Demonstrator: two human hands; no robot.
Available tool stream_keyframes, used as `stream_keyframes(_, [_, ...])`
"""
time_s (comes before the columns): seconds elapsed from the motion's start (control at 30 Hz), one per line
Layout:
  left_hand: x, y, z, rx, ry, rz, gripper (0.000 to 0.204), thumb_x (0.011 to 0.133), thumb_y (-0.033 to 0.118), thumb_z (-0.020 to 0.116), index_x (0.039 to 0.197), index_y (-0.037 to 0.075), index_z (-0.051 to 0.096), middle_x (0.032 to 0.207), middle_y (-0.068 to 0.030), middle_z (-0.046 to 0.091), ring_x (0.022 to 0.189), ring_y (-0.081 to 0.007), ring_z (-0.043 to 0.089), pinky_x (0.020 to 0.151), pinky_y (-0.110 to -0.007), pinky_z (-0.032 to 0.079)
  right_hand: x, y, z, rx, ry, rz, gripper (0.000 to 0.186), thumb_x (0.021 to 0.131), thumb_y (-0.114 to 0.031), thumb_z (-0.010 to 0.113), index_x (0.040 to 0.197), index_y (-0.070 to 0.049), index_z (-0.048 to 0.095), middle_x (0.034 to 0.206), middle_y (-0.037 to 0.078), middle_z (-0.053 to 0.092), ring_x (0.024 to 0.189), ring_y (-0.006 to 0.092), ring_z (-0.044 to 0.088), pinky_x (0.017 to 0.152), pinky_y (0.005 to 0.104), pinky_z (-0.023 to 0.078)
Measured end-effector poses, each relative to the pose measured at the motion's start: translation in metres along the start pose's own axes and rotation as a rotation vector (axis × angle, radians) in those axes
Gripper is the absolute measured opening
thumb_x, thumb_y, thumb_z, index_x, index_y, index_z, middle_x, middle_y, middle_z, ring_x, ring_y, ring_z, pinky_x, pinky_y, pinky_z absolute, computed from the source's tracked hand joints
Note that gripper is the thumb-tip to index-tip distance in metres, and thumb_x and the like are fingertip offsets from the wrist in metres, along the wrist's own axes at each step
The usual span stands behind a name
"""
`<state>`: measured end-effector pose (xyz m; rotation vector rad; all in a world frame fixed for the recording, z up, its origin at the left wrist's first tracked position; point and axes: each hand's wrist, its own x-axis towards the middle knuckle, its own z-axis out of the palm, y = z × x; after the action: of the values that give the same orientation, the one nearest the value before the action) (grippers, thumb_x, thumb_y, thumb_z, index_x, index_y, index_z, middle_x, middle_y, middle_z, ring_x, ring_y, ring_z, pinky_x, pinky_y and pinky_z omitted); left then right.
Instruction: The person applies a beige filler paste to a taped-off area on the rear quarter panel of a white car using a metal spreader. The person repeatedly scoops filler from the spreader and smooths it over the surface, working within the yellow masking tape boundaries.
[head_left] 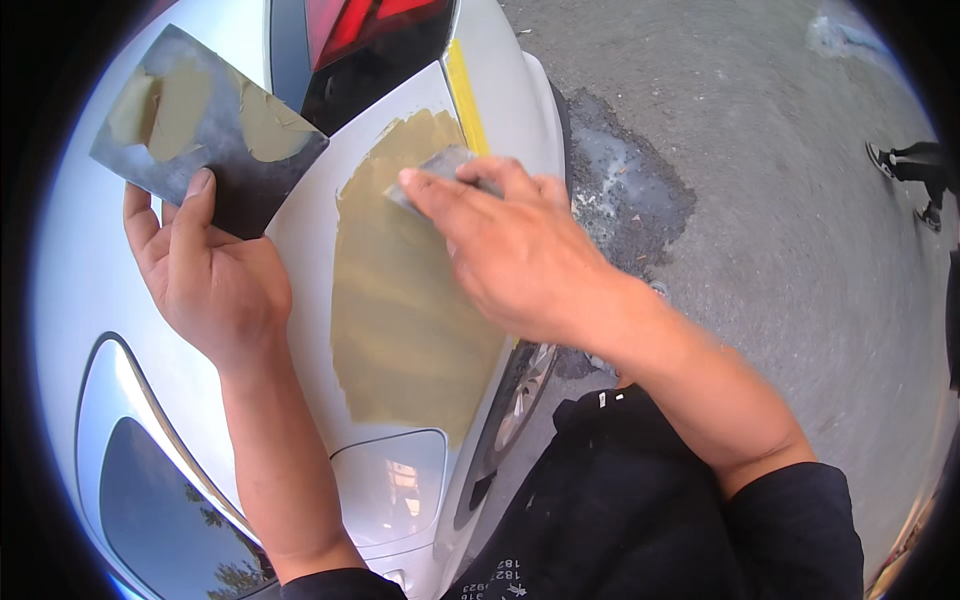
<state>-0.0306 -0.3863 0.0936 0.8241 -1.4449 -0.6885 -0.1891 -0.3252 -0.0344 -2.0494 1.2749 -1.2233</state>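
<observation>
My left hand (205, 265) grips a dark flat mixing board (228, 190) by its lower edge, thumb on top. Smears of tan body filler (272, 122) lie on that board. With its fingers closed on a small grey filler spreader (440, 165), my right hand (520, 245) is over the upper part of a tan filler patch (390, 320). The spreader appears to touch the patch; its edge is partly behind my fingers. The patch covers a broad stretch of the white car's rear side panel (305, 235) and looks smooth with faint streaks.
Yellow masking tape (465, 95) runs along the panel edge beside the red tail light (360, 25). Below the patch sit a closed fuel flap (395, 485) and a wheel (525, 395). A side window (170, 510) is at lower left. Another person's legs (920, 175) show on the stained pavement.
</observation>
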Motion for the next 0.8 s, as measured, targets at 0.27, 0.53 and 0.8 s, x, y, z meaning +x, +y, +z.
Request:
stream_keyframes(0.27, [-0.001, 0.000, 0.002, 0.064, 0.013, 0.001, 0.039, 0.087, -0.005, 0.045, 0.124, -0.012, 0.036, 0.131, -0.0145, 0.041, 0.117, -0.0192, 0.047, 0.102, -0.033, 0.031, 0.017, 0.019, 0.013, 0.029, 0.017, -0.024, 0.054, 0.080, -0.005, 0.051, 0.133, -0.009, 0.044, 0.127, 0.006, 0.055, 0.115, 0.0324, 0.047, 0.084, 0.0453, 0.039])
stream_keyframes(0.53, [-0.002, 0.002, 0.003, 0.072, 0.011, -0.013, 0.044, 0.088, -0.006, 0.046, 0.129, -0.008, 0.031, 0.120, -0.0151, 0.051, 0.116, -0.0197, 0.048, 0.103, -0.033, 0.032, 0.001, 0.039, -0.003, 0.041, 0.062, -0.034, 0.049, 0.084, -0.008, 0.046, 0.132, -0.012, 0.047, 0.134, 0.002, 0.050, 0.118, 0.0286, 0.045, 0.080, 0.0469, 0.038])
stream_keyframes(0.8, [-0.002, 0.011, 0.010, 0.125, -0.012, -0.054, 0.045, 0.088, -0.004, 0.045, 0.129, -0.011, 0.029, 0.130, -0.0151, 0.042, 0.121, -0.0204, 0.044, 0.104, -0.036, 0.029, -0.016, 0.045, 0.014, 0.121, -0.029, -0.046, 0.052, 0.083, -0.004, 0.052, 0.134, -0.010, 0.044, 0.129, 0.008, 0.053, 0.112, 0.0288, 0.049, 0.085, 0.0416, 0.041])
